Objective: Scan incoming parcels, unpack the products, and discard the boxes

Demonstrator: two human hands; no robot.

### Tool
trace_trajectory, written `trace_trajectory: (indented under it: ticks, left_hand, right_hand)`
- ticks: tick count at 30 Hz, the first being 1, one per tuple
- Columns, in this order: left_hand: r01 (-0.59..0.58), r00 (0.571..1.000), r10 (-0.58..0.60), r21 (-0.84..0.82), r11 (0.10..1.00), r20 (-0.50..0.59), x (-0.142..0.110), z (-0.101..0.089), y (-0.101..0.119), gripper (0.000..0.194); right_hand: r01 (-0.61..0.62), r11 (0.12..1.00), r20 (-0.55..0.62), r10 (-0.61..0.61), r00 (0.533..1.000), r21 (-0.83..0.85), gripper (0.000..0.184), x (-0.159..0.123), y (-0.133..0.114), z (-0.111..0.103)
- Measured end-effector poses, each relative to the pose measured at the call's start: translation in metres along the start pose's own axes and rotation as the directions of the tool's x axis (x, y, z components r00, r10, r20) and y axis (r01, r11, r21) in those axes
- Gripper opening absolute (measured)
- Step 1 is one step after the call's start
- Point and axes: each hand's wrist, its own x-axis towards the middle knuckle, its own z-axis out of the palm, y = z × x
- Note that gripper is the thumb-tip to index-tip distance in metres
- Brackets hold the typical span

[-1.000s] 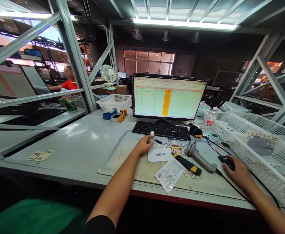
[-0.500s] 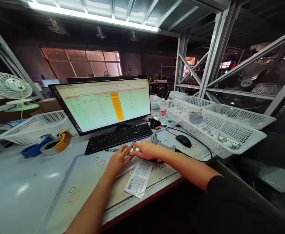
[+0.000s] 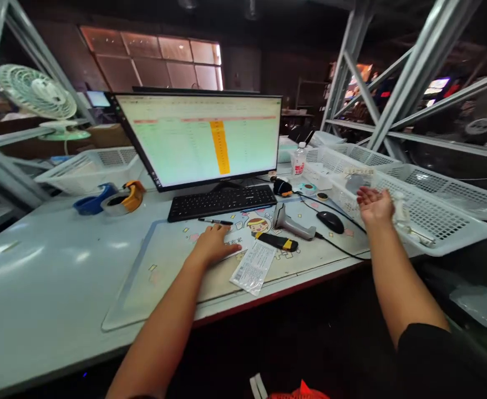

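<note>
My left hand [image 3: 216, 244] lies on the desk mat [image 3: 156, 293], fingers stretched out, touching the edge of a white sheet or packet that it partly covers. Close to its right is a printed plastic packet [image 3: 254, 270]. Beyond that packet lie a black and yellow utility knife [image 3: 273, 241] and a grey barcode scanner [image 3: 295, 225]. A black pen [image 3: 215, 221] rests just past my left fingertips. My right hand [image 3: 375, 206] is raised at the near side of a white perforated basket [image 3: 460, 230], palm up, fingers apart, with nothing visible in it. Small white parts lie in that basket.
A monitor [image 3: 197, 144] stands behind a black keyboard [image 3: 222, 201]. The mouse [image 3: 330, 222] and scanner cable are on the right. Blue [image 3: 96, 202] and orange [image 3: 133, 199] tape dispensers sit left. A bottle [image 3: 299, 160] stands near more baskets; metal rack posts rise behind.
My hands were together over the mat, fingering a small item. They have parted: the right swung right to the basket, uncovering the knife and scanner; the left stayed low. The view tilted down.
</note>
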Motion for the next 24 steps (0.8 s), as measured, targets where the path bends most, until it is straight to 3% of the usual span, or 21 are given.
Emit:
trace_trajectory:
  ticks: [2, 3, 5, 6, 7, 8, 10, 11, 12, 13, 14, 16, 18, 21, 24]
  left_hand:
    - [0.002, 1.000, -0.002, 0.016, 1.000, 0.013, -0.001, -0.001, 0.004, 0.084]
    - [0.007, 1.000, -0.007, 0.014, 1.000, 0.020, -0.001, -0.002, 0.005, 0.081]
    - [0.030, 0.999, -0.030, -0.013, 0.999, 0.044, -0.002, -0.003, 0.006, 0.075]
    - [0.052, 0.997, -0.049, -0.036, 0.998, 0.061, -0.002, -0.003, 0.007, 0.073]
    - [0.076, 0.994, -0.071, -0.063, 0.995, 0.081, -0.002, -0.004, 0.006, 0.073]
    - [0.101, 0.991, -0.092, -0.089, 0.991, 0.100, -0.002, -0.004, 0.006, 0.073]
    - [0.130, 0.987, -0.114, -0.137, 0.982, 0.117, -0.002, -0.004, 0.003, 0.072]
    - [0.128, 0.988, -0.111, -0.161, 0.979, 0.109, -0.001, -0.004, 0.001, 0.069]
    - [0.118, 0.990, -0.102, -0.188, 0.975, 0.095, 0.000, -0.003, -0.002, 0.064]
    - [0.105, 0.993, -0.090, -0.216, 0.971, 0.078, 0.001, -0.003, -0.004, 0.059]
    - [0.090, 0.995, -0.076, -0.243, 0.966, 0.065, 0.002, -0.003, -0.007, 0.054]
    - [0.063, 0.997, -0.047, -0.291, 0.955, 0.063, 0.003, -0.003, -0.011, 0.043]
    - [0.043, 0.996, -0.016, -0.337, 0.940, 0.082, 0.004, -0.004, -0.014, 0.036]
    - [0.000, 0.993, 0.049, -0.429, 0.903, 0.103, 0.004, -0.007, -0.015, 0.032]
    - [-0.045, 0.986, 0.124, -0.538, 0.842, 0.113, 0.001, -0.010, -0.014, 0.029]
  right_hand:
    - [-0.055, 0.996, -0.059, 0.059, 0.997, 0.064, 0.037, 0.005, 0.005, -0.004]
    - [-0.066, 0.997, -0.015, 0.067, 0.998, 0.039, 0.033, 0.001, 0.010, -0.002]
    - [-0.029, 0.997, 0.180, 0.042, 0.983, -0.074, 0.023, -0.023, 0.022, 0.011]
    - [0.030, 0.988, 0.331, 0.023, 0.943, -0.154, 0.021, -0.042, 0.030, 0.019]
    - [0.126, 0.963, 0.505, 0.011, 0.863, -0.237, 0.023, -0.065, 0.038, 0.028]
    - [0.259, 0.917, 0.682, 0.020, 0.731, -0.304, 0.027, -0.089, 0.047, 0.037]
    - [0.582, 0.750, 0.929, 0.116, 0.351, -0.314, 0.025, -0.138, 0.066, 0.053]
    - [0.721, 0.648, 0.969, 0.185, 0.163, -0.245, 0.027, -0.161, 0.074, 0.061]
    - [0.821, 0.547, 0.966, 0.258, 0.021, -0.164, 0.034, -0.180, 0.082, 0.068]
    - [0.886, 0.455, 0.942, 0.327, -0.076, -0.087, 0.045, -0.195, 0.089, 0.075]
    - [0.924, 0.380, 0.913, 0.387, -0.131, -0.028, 0.056, -0.207, 0.094, 0.082]
    - [0.958, 0.286, 0.858, 0.484, -0.171, 0.029, 0.069, -0.219, 0.099, 0.096]
    - [0.970, 0.238, 0.819, 0.547, -0.172, 0.044, 0.072, -0.222, 0.100, 0.110]
    - [0.982, 0.186, 0.825, 0.552, -0.121, 0.020, 0.075, -0.222, 0.101, 0.126]
    - [0.979, 0.203, 0.871, 0.485, -0.082, -0.021, 0.090, -0.221, 0.109, 0.139]
